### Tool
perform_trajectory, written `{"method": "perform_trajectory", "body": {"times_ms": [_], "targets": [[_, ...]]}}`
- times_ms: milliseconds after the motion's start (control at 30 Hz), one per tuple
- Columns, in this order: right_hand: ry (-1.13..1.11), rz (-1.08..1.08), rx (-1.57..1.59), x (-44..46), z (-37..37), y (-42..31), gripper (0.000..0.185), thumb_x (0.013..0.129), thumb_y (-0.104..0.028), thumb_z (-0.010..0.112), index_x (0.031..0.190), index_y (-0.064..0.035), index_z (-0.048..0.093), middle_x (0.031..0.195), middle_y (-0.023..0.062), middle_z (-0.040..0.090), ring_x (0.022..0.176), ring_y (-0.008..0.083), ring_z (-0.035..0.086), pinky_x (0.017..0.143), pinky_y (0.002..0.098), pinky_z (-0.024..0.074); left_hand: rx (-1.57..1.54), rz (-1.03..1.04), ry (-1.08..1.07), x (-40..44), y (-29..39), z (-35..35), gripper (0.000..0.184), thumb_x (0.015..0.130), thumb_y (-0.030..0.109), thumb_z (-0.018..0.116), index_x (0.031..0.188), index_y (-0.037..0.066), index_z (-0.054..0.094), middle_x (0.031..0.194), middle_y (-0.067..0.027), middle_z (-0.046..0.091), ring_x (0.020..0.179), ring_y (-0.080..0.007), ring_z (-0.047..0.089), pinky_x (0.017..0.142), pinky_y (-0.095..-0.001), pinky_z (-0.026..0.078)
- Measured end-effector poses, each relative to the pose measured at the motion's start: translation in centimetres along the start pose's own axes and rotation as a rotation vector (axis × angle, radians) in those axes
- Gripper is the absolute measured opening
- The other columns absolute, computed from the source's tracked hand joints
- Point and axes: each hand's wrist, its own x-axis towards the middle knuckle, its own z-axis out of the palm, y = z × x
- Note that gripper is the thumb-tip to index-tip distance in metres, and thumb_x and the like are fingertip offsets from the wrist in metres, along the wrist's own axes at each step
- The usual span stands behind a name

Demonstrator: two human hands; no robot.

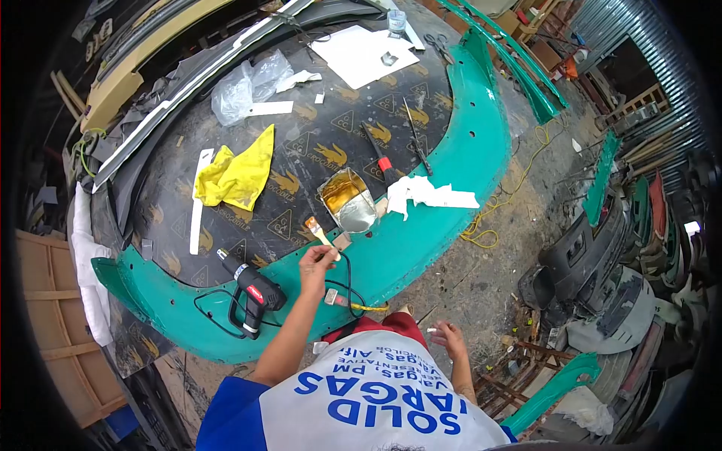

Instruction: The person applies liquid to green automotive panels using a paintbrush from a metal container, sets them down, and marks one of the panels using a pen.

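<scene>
My left hand (319,264) pinches the pale handle of a paintbrush (323,234); its bristles look amber and wet. Just beyond it stands a cut-open metal can (356,218) with amber liquid inside. Under both the brush and my left hand curves a long green bumper (406,259). Low beside my body, my right hand (450,340) hangs with loosely bent fingers apart; a small white spot shows at a fingertip, too small to name. A black and red heat gun (259,292) rests on the bumper, left of my left arm.
On the black board lie a yellow cloth (239,171), clear plastic bags (248,90), white sheets (361,56), scissors (439,46) and a red-banded tool (382,159). Torn white material (429,195) lies on the bumper. A yellow cord (481,229) crosses the floor; bumpers (571,252) crowd the right.
</scene>
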Motion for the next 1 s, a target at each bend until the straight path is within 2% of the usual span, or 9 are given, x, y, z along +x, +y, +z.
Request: {"method": "perform_trajectory", "body": {"times_ms": [133, 300, 467, 700, 1000], "targets": [[0.035, 0.133, -0.004, 0.3, -2.8, 4.6, 0.051, 0.086, -0.035, 0.071, 0.120, -0.0002, 0.057, 0.110, 0.0112, 0.064, 0.092, 0.0249, 0.066, 0.075, 0.0408, 0.0582, 0.068, 0.016, -0.007, 0.4, -1.6, 1.7, 0.015, 0.085, 0.011, 0.073, 0.095, 0.004, 0.063, 0.089, -0.0039, 0.068, 0.078, -0.0114, 0.065, 0.063, -0.0247, 0.051], [0.103, 0.110, -0.086, 0.5, -4.4, 6.3, 0.050, 0.086, -0.036, 0.071, 0.119, -0.0013, 0.058, 0.109, 0.0108, 0.064, 0.092, 0.0257, 0.066, 0.074, 0.0411, 0.0581, 0.156, 0.097, -0.003, 0.2, -2.2, 2.7, 0.015, 0.084, 0.010, 0.073, 0.090, 0.001, 0.063, 0.085, -0.0064, 0.068, 0.074, -0.0132, 0.065, 0.059, -0.0257, 0.052], [0.132, 0.034, -0.067, 1.6, -5.2, 7.7, 0.047, 0.086, -0.033, 0.070, 0.119, -0.0024, 0.060, 0.108, 0.0100, 0.064, 0.092, 0.0255, 0.066, 0.072, 0.0403, 0.0578, 0.175, 0.242, -0.162, 1.8, -4.1, 1.9, 0.016, 0.084, 0.006, 0.072, 0.087, -0.002, 0.059, 0.080, -0.0080, 0.065, 0.069, -0.0133, 0.064, 0.057, -0.0251, 0.053], [0.104, 0.068, -0.201, 2.3, -4.5, 7.8, 0.059, 0.082, -0.043, 0.072, 0.122, -0.0020, 0.059, 0.110, 0.0135, 0.066, 0.092, 0.0257, 0.066, 0.071, 0.0378, 0.0580, 0.226, 0.220, -0.282, 2.6, -4.8, 0.8, 0.015, 0.084, 0.003, 0.070, 0.085, -0.003, 0.056, 0.075, -0.0087, 0.064, 0.062, -0.0149, 0.064, 0.052, -0.0263, 0.054], [0.069, 0.087, -0.235, 4.0, -4.7, 8.1, 0.069, 0.080, -0.047, 0.073, 0.127, 0.0008, 0.056, 0.111, 0.0186, 0.064, 0.095, 0.0276, 0.067, 0.074, 0.0385, 0.0583, 0.256, 0.140, -0.225, 1.3, -3.3, 0.9, 0.019, 0.084, 0.006, 0.070, 0.085, -0.008, 0.058, 0.074, -0.0141, 0.067, 0.060, -0.0195, 0.067, 0.049, -0.0270, 0.055]]}}
